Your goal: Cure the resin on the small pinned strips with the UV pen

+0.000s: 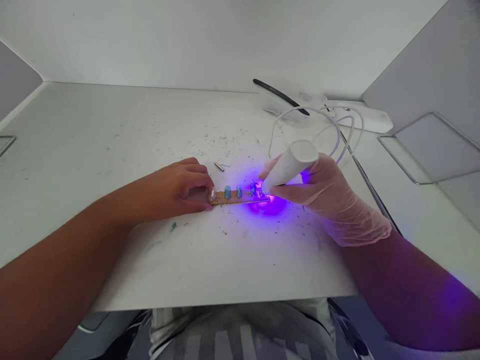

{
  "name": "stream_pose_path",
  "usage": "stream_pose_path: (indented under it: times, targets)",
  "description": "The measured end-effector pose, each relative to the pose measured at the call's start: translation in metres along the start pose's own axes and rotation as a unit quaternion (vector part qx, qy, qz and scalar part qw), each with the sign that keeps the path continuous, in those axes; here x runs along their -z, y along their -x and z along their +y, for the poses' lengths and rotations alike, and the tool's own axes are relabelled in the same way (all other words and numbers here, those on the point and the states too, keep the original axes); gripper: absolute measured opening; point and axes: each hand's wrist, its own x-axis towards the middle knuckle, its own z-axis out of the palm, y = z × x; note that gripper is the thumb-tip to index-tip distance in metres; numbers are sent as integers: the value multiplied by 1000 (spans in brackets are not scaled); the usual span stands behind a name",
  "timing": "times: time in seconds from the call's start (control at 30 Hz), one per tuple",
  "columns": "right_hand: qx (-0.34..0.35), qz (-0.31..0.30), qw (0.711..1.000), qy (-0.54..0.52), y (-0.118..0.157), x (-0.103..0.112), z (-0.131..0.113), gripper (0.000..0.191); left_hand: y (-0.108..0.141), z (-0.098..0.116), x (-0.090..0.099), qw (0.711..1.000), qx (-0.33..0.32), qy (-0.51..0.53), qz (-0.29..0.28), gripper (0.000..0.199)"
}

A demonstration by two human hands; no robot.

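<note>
A narrow tan strip (233, 199) lies on the white table, bearing several clear and blue-green false nails (227, 192) in a row. At its left end, my bare left hand (187, 187) pinches the strip between thumb and fingers. My right hand (315, 187), in a thin translucent glove, is wrapped around a white handheld UV lamp (290, 162). The lamp tilts down to the left, its tip just over the strip's right end. Violet light floods that end and the tabletop around it, blurring the nails there.
Beyond the strip lies a small metal cylinder (219, 166). Dark shavings litter the table (112, 115). A white cable (275, 125) loops behind my right hand. At the back right are a black nail file (281, 95), clear plastic pieces and a long white device (363, 117).
</note>
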Motion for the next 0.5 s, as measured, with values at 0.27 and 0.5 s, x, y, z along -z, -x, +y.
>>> stream_pose_path:
  times: [0.27,0.5]
  targets:
    - [2,-5,1000,-19,-1,0,1,16,2,-1,0,1000,3,-7,-6,26]
    - [-14,0,1000,-8,0,0,-1,15,0,0,0,1000,1,1,-4,27]
